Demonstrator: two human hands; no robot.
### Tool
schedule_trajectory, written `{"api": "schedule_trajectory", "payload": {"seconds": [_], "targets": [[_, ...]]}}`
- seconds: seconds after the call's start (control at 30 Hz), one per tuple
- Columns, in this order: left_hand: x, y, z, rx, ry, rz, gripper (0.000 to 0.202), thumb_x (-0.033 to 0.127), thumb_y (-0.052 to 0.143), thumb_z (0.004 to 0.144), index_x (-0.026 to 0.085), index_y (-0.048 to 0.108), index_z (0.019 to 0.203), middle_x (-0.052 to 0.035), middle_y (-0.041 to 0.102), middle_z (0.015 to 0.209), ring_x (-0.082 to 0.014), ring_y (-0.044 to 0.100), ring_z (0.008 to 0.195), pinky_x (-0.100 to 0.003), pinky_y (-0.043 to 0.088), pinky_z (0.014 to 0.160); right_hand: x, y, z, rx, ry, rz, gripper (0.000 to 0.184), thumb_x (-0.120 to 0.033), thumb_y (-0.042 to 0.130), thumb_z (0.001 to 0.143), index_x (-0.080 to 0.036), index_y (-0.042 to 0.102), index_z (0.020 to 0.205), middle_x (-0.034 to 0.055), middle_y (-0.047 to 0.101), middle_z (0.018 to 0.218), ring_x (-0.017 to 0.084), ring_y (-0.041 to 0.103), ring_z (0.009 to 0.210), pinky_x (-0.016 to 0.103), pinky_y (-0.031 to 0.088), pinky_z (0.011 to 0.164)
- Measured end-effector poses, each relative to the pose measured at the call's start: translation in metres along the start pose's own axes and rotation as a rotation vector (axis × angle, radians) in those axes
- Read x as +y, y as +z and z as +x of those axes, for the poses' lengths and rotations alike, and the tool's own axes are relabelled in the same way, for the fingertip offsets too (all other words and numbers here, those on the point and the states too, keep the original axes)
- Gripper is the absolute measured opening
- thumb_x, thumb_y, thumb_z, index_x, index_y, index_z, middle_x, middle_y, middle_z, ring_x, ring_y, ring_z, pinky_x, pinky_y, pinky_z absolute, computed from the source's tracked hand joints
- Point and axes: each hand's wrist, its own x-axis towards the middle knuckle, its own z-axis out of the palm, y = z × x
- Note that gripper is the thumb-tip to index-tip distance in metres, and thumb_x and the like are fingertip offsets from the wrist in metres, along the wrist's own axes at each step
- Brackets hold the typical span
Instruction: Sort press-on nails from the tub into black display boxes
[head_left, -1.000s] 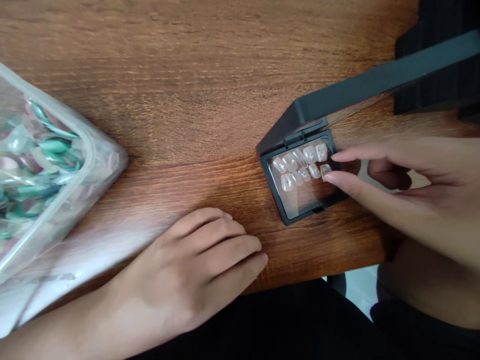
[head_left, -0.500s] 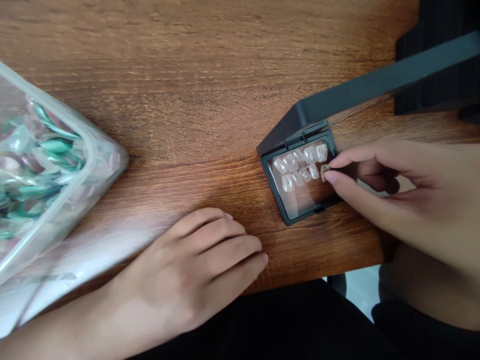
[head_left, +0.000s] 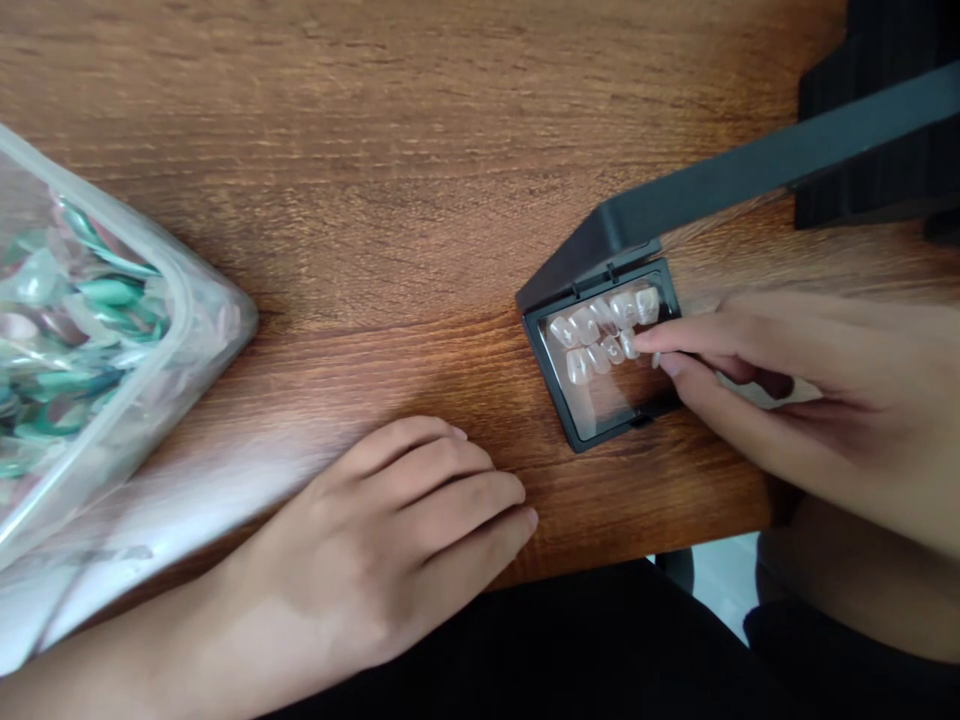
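On the table lies a small black display case (head_left: 586, 440) with its lid (head_left: 675, 205) raised. Two rows of clear press-on nails (head_left: 600, 354) with pale decoration are laid out on its glossy dark panel. My right hand (head_left: 810, 390) reaches in from the right. Its index fingertip touches the right end of the lower row, and a single press-on nail (head_left: 656, 360) shows between thumb and index finger. My left hand (head_left: 412, 530) lies palm down on the table near the front edge, its fingers loosely extended and holding nothing.
A translucent plastic bin (head_left: 187, 270) full of green, pink and white nail-like pieces stands at the left. Black objects (head_left: 877, 150) sit at the upper right, behind the raised lid. The wooden table's front edge (head_left: 600, 562) runs below the case.
My right index fingertip has moved left onto the lower row's end, and the nail by my thumb is now mostly covered. My left hand has stayed in place.
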Motion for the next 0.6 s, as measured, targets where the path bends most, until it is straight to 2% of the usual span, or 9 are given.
{"api": "schedule_trajectory", "payload": {"seconds": [0.27, 0.43, 0.6], "targets": [[0.000, 0.000, -0.001, -0.018, -0.009, 0.010, 0.026, 0.020, 0.053, 0.111, 0.024, 0.075, 0.125, 0.0057, 0.080, 0.123, -0.0151, 0.068, 0.114, -0.035, 0.047, 0.113, 0.005, -0.007, 0.001, -0.006, -0.035, 0.046, 0.007, -0.021, 0.063, 0.105, -0.025, 0.069, 0.102, -0.0074, 0.068, 0.093, 0.005, 0.064, 0.079, 0.023, 0.049, 0.069], [0.000, 0.001, -0.002, -0.020, -0.014, 0.023, 0.027, 0.019, 0.053, 0.111, 0.024, 0.075, 0.125, 0.0056, 0.080, 0.124, -0.0160, 0.068, 0.115, -0.036, 0.047, 0.114, 0.014, -0.010, 0.007, -0.044, -0.076, 0.126, 0.010, -0.023, 0.064, 0.106, -0.025, 0.073, 0.102, -0.0061, 0.069, 0.088, 0.006, 0.065, 0.075, 0.024, 0.048, 0.063], [0.000, 0.002, -0.005, -0.025, -0.009, 0.027, 0.028, 0.019, 0.052, 0.111, 0.024, 0.075, 0.127, 0.0056, 0.078, 0.127, -0.0176, 0.066, 0.117, -0.037, 0.040, 0.120, 0.019, -0.011, 0.006, -0.062, -0.071, 0.122, 0.010, -0.024, 0.063, 0.105, -0.025, 0.071, 0.099, -0.0072, 0.063, 0.078, 0.004, 0.056, 0.066, 0.021, 0.044, 0.061]]}}
